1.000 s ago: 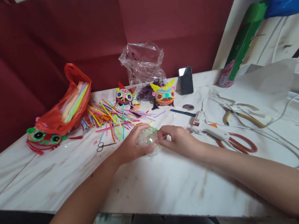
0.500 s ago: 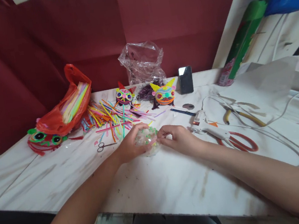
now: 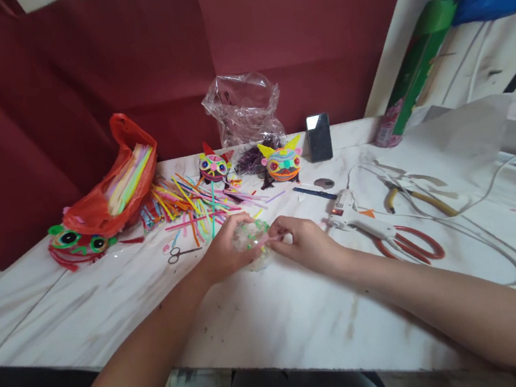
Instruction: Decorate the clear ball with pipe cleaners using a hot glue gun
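Left hand (image 3: 228,251) grasps a clear, green-marked ball (image 3: 246,239), located left of the glue gun (image 3: 355,214). Right hand (image 3: 305,242), between ball and glue gun, pinches a thin pink strip (image 3: 264,241) against the ball; phone (image 3: 320,139) leans upright behind the glue gun.
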A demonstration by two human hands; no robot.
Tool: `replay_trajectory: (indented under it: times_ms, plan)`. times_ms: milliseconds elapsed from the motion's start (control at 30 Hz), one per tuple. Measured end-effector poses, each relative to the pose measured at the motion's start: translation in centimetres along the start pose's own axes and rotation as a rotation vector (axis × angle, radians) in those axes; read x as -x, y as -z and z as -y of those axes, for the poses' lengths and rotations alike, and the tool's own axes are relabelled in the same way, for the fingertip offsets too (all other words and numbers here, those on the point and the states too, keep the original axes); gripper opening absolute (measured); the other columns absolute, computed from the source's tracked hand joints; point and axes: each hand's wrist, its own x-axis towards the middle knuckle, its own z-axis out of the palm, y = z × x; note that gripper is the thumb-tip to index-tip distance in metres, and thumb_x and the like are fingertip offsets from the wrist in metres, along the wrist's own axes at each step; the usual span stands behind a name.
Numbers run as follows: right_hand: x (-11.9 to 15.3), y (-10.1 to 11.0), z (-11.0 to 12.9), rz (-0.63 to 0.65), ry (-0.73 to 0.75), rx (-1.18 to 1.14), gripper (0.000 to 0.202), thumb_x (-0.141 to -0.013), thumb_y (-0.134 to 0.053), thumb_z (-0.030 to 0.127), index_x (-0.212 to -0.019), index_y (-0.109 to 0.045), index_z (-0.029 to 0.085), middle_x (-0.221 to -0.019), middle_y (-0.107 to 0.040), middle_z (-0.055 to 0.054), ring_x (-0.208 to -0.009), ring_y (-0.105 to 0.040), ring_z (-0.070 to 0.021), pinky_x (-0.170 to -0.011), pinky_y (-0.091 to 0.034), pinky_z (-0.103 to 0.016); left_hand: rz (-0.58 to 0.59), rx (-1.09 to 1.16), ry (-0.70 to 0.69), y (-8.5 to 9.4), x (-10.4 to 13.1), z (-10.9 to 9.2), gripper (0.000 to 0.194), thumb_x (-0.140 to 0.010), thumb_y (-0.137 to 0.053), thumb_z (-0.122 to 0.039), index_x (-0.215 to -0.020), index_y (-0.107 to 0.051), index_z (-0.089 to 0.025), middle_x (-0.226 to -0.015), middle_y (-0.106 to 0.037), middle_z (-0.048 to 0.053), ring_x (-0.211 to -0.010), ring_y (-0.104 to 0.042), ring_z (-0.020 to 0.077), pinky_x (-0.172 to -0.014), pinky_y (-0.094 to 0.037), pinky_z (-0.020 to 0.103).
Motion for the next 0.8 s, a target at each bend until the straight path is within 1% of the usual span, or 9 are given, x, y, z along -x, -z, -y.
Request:
replay_trajectory:
  times_ms: [133,267,333,500,567,633,700,767,800]
  plan:
    - [0.0,0.1,-0.5,-0.031,0.041,-0.013,0.004,-0.081,-0.059,0.017,-0.077,-0.061,0.018,-0.075,-0.069,-0.003,-0.069,-0.064,-0.0156,-0.065,-0.047,-0.025,-0.042,0.065,-0.015,-0.1,-0.1,0.7,0.063,-0.070,-0.071,-0.054,-0.117,-0.045,-0.020,-0.130,-0.049,0.012,-0.128,-0.044,0.0303,-0.108,-0.035,0.042]
    - [-0.1,0.2,-0.7,-0.034,0.072,-0.001,0.007,-0.082,-0.059,0.014,-0.077,-0.062,0.019,-0.077,-0.070,-0.004,-0.072,-0.065,-0.0159,-0.067,-0.049,-0.026,-0.016,0.096,0.018,-0.2,-0.2,1.1,0.066,-0.069,-0.072,-0.055,-0.119,-0.044,-0.022,-0.126,-0.051,0.010,-0.123,-0.048,0.0295,-0.105,-0.038,0.041]
    - [-0.2,0.2,-0.7,-0.034,0.078,0.015,0.008,-0.081,-0.060,0.013,-0.076,-0.063,0.019,-0.076,-0.070,-0.004,-0.070,-0.064,-0.0158,-0.066,-0.048,-0.025,-0.009,0.099,0.025,-0.2,-0.2,1.1,0.067,-0.068,-0.073,-0.054,-0.118,-0.044,-0.021,-0.124,-0.052,0.009,-0.121,-0.049,0.0292,-0.103,-0.040,0.041]
    - [-0.2,0.0,-0.8,-0.024,0.097,0.037,0.008,-0.082,-0.060,0.012,-0.077,-0.063,0.018,-0.076,-0.069,-0.004,-0.070,-0.064,-0.0160,-0.065,-0.048,-0.026,-0.042,0.082,0.086,-0.4,-0.3,0.5,0.060,-0.070,-0.073,-0.048,-0.116,-0.045,-0.021,-0.121,-0.054,0.008,-0.116,-0.052,0.0278,-0.097,-0.043,0.038]
    - [-0.2,-0.1,-0.9,-0.024,0.120,0.051,0.008,-0.083,-0.060,0.012,-0.078,-0.062,0.017,-0.076,-0.069,-0.005,-0.070,-0.063,-0.0165,-0.066,-0.047,-0.026,-0.046,0.074,0.087,-0.3,-0.3,0.2,0.059,-0.069,-0.073,-0.047,-0.115,-0.046,-0.021,-0.121,-0.055,0.008,-0.115,-0.053,0.0277,-0.097,-0.043,0.038]
    - [-0.3,0.1,-0.9,-0.032,0.195,0.090,0.009,-0.085,-0.058,0.013,-0.078,-0.062,0.018,-0.075,-0.069,-0.006,-0.072,-0.063,-0.0179,-0.070,-0.048,-0.029,-0.050,0.063,0.074,-0.2,-0.3,0.3,0.060,-0.069,-0.074,-0.048,-0.115,-0.046,-0.022,-0.122,-0.055,0.007,-0.115,-0.053,0.0281,-0.098,-0.043,0.039]
    - [-0.5,0.6,-0.7,-0.056,0.328,0.157,0.010,-0.089,-0.055,0.016,-0.081,-0.062,0.019,-0.077,-0.069,-0.007,-0.077,-0.063,-0.0201,-0.078,-0.047,-0.035,-0.057,0.049,0.077,-0.2,-0.3,0.7,0.061,-0.068,-0.074,-0.049,-0.116,-0.047,-0.023,-0.122,-0.055,0.007,-0.116,-0.052,0.0292,-0.099,-0.042,0.040]
    - [-0.8,1.6,-0.4,-0.115,0.458,0.229,0.010,-0.092,-0.052,0.019,-0.088,-0.062,0.020,-0.087,-0.070,-0.010,-0.087,-0.061,-0.0229,-0.085,-0.045,-0.041,-0.073,0.042,0.086,-0.2,-0.3,1.4,0.064,-0.067,-0.074,-0.052,-0.117,-0.047,-0.023,-0.123,-0.055,0.006,-0.118,-0.051,0.0313,-0.100,-0.042,0.041]
    - [-0.9,2.2,-0.3,-0.161,0.496,0.256,0.010,-0.092,-0.051,0.020,-0.092,-0.061,0.020,-0.094,-0.070,-0.011,-0.092,-0.061,-0.0240,-0.088,-0.044,-0.043,-0.083,0.050,0.083,-0.3,-0.3,1.8,0.066,-0.067,-0.073,-0.054,-0.118,-0.047,-0.023,-0.123,-0.055,0.005,-0.118,-0.051,0.0321,-0.099,-0.043,0.041]
